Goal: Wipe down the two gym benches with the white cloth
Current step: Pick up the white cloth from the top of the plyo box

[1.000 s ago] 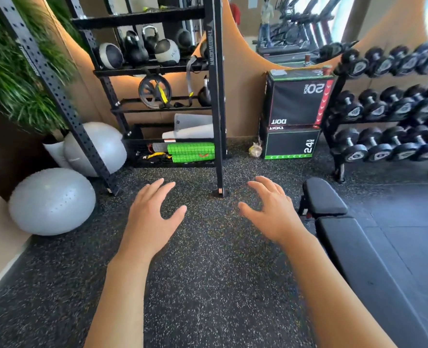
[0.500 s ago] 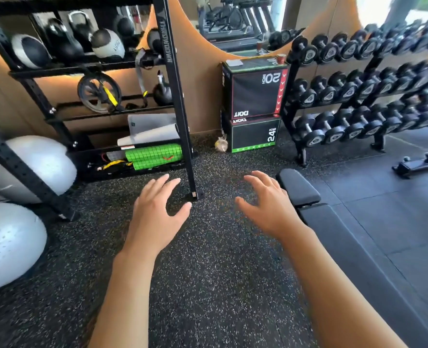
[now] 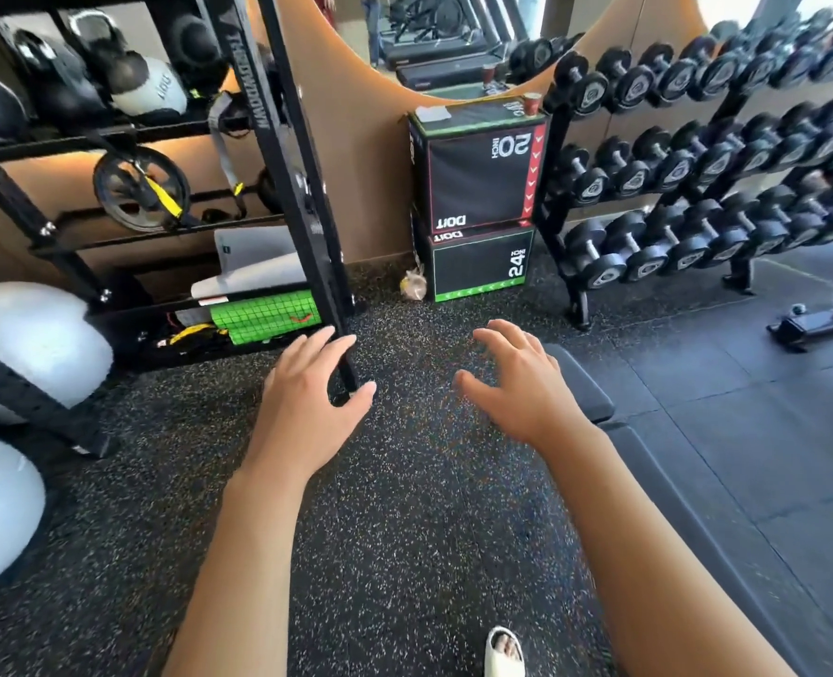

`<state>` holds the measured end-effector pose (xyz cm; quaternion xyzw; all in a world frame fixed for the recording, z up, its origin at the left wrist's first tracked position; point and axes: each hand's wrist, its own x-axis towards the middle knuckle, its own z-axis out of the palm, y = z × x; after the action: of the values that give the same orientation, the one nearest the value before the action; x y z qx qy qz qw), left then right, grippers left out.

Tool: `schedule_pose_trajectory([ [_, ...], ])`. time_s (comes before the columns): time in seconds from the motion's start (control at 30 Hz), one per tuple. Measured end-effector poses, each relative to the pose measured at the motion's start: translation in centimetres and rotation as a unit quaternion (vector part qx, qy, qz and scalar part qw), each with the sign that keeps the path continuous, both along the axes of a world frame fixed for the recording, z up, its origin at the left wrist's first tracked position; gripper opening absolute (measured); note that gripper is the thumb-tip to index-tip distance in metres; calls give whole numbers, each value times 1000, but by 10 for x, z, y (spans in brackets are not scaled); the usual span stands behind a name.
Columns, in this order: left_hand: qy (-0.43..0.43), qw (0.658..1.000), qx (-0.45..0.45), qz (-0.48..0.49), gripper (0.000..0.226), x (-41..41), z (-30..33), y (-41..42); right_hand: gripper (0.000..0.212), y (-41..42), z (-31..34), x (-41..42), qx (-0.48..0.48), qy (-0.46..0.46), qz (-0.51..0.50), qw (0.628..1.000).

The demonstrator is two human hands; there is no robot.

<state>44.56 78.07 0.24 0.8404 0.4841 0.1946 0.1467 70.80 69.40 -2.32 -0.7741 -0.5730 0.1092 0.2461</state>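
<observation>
A black padded gym bench (image 3: 658, 481) runs from the middle right toward the lower right, its small head pad (image 3: 585, 388) nearest the plyo boxes. A white cloth (image 3: 432, 113) lies folded on top of the upper plyo box. My left hand (image 3: 307, 403) hovers over the speckled floor with fingers spread and holds nothing. Just left of the bench's head pad, my right hand (image 3: 517, 383) floats with loosely bent fingers, also empty. Only one bench is in view.
A black storage rack (image 3: 302, 188) with balls and mats stands at the left, its post foot by my left hand. Two stacked plyo boxes (image 3: 478, 212) sit against the wall. A dumbbell rack (image 3: 698, 188) fills the right. Grey exercise balls (image 3: 28, 344) lie far left. My sandalled foot (image 3: 502, 652) shows below.
The view has swung to the right and moved closer: rack and balls slid left, more of the dumbbell rack and bench appeared. Both hands keep the same open pose.
</observation>
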Motion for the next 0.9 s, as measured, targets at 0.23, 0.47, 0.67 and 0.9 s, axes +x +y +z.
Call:
schedule_pose_trajectory([
  [0.23,11,1000,11,-3,66,91,10,43,76,44,2,92,15,-11,-14,1000],
  [0.47,19,1000,6,-2,66,139,9,97,77,94,-5,139,11,-7,-15,1000],
  [0.67,11,1000,1,-13,65,170,-4,165,78,154,-8,165,7,-6,-24,1000],
  [0.9,-5,999,0,-44,65,197,-8,276,76,252,-5,183,-1,-24,-53,998],
])
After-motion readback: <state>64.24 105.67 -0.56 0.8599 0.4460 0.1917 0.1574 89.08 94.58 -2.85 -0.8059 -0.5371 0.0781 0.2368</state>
